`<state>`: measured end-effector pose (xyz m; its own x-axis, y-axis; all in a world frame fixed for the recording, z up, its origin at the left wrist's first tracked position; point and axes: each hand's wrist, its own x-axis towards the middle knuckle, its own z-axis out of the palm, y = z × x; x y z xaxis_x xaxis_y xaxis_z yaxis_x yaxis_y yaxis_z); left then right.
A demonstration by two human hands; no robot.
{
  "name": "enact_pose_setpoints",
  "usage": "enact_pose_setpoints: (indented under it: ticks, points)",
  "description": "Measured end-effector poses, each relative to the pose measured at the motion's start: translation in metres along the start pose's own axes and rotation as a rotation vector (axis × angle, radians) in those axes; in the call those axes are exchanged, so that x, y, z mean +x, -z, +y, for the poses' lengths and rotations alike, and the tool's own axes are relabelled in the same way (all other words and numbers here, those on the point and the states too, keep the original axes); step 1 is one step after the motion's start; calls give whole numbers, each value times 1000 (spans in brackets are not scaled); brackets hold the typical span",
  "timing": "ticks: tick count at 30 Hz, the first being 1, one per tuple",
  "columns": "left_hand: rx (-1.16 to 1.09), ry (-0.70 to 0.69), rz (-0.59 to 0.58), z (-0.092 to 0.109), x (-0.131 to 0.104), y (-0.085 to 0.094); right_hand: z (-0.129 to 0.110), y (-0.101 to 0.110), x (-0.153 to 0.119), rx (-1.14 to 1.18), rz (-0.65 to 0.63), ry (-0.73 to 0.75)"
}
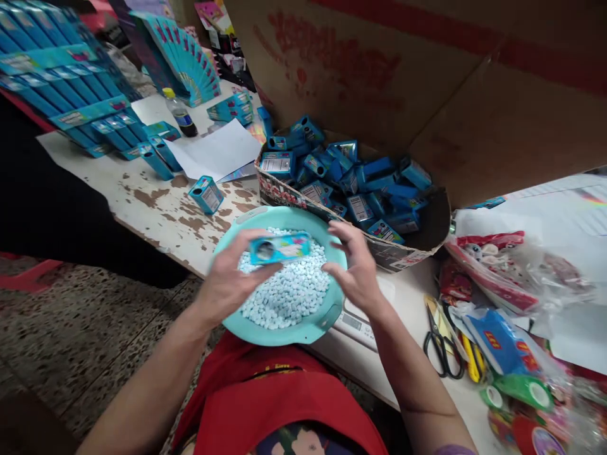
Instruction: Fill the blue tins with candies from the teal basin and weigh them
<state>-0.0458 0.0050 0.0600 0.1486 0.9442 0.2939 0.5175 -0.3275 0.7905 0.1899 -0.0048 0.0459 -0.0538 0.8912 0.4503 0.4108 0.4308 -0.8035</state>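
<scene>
Peeling white table (161, 196) ran through mid-frame, speckled floor (128, 322) lower left. Left hand (227, 268) pinched blue box (288, 248) over teal bowl (279, 337); right hand (359, 272) hung spread.

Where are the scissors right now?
In the head view, the scissors are on the right side of the white table, just left of the yellow-and-black tool and right of the scale with the small display.

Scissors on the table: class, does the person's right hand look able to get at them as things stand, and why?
Probably yes: the right hand is open and seems empty, and the scissors lie to its right, apparently uncovered, though a yellow tool lies close beside them.
</scene>
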Motion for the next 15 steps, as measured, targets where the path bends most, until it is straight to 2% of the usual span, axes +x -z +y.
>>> enact_pose_setpoints:
  ticks: [1, 3, 5, 7, 9, 10, 13, 15]
  points:
    - [58, 70, 138, -11, 3, 11, 8, 11, 13, -61, 87, -8]
    - [183, 231, 390, -41, 10, 33, 35, 46, 39, -259, 293, -27]
    - [288, 425, 509, -80, 14, 50, 70, 89, 64, -511, 436, -81]
    - [373, 617, 501, -121, 17, 60, 106, 131, 87, -716, 498, -220]
    - [380, 724, 499, -160, 21, 63, 137, 162, 106, -827, 468, -354]
    - [378, 749, 505, -177, 25, 61, 149, 173, 115, -854, 436, -372]
    - [370, 758, 547, -212, 46, 53, 175, 187, 139, -853, 355, -356]
    - [281, 692, 548, -220, 63, 50, 185, 188, 154, -847, 304, -377]
